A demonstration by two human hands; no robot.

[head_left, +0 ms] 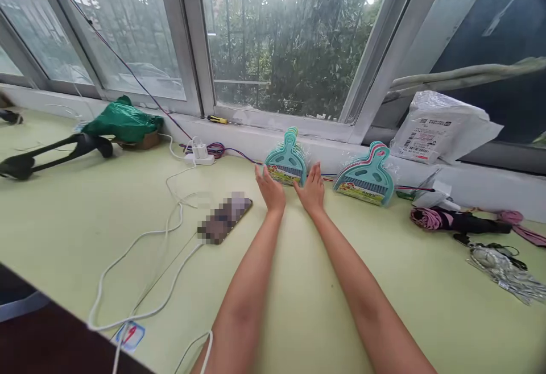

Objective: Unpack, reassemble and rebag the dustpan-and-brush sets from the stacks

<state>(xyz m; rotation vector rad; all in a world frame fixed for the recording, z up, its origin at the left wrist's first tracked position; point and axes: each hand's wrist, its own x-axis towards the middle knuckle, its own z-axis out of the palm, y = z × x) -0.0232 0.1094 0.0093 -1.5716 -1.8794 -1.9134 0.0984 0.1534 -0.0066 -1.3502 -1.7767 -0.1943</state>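
Both arms reach forward over the pale green table to a stack of teal dustpan-and-brush sets standing against the wall under the window. My left hand is at the stack's lower left side, fingers apart. At its lower right side is my right hand, with the thumb spread from the fingers. The hands flank the stack; whether they press on it cannot be made out. Further right, a second stack of sets, teal with a pink one among them, leans upright by the wall.
A phone and white cables lie left of my arms. Further left are a power strip, green bag and black strap-like object. Right: white package, folded umbrella, silvery bundle. A screwdriver rests on the sill.
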